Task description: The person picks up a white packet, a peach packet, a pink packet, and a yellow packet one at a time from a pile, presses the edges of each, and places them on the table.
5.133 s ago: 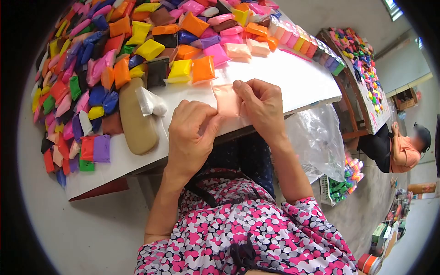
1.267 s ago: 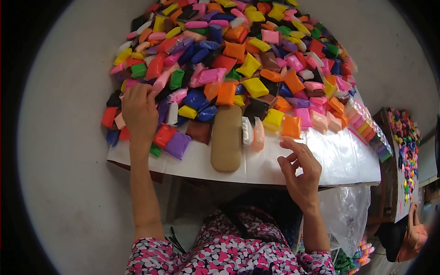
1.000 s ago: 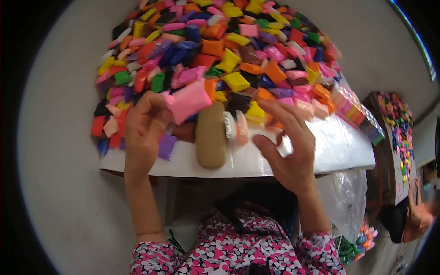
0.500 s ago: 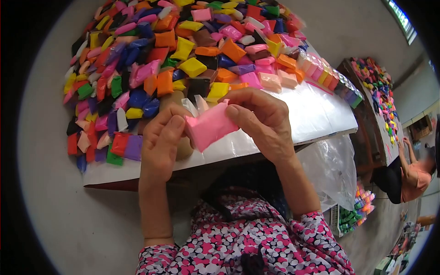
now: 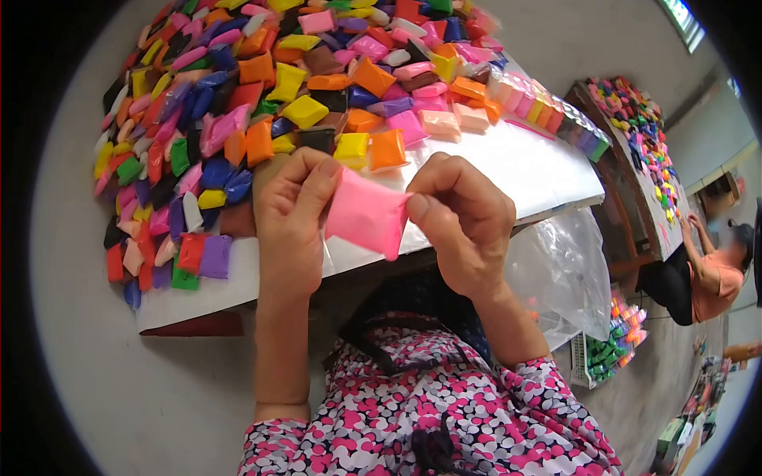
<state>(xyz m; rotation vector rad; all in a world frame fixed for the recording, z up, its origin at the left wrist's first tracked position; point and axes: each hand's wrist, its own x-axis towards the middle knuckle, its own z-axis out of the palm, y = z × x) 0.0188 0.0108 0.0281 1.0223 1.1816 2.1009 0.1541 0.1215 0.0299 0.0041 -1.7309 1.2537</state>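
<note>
A pink packet point(image 5: 367, 213), seemingly soft clay in thin plastic film, is held up over the front edge of the white-topped table point(image 5: 516, 170). My left hand point(image 5: 294, 218) pinches its left edge between thumb and fingers. My right hand point(image 5: 468, 226) grips the upper right corner, thumb and forefinger closed on the film. Just behind the packet lie a yellow packet point(image 5: 351, 150) and an orange packet point(image 5: 388, 149). A brownish thing beside my left hand is mostly hidden.
A large heap of coloured packets point(image 5: 238, 95) covers the table's left and back. At the right edge stands a row of multicoloured packets point(image 5: 548, 111). Clear plastic bags point(image 5: 559, 270) hang below, near a crate of packets point(image 5: 607, 345). Another person point(image 5: 714, 274) sits at a second table point(image 5: 627, 151).
The pink packet has turned so its broad face shows, with its right side lower. My right hand has shifted to its corner. The whole view has moved slightly.
</note>
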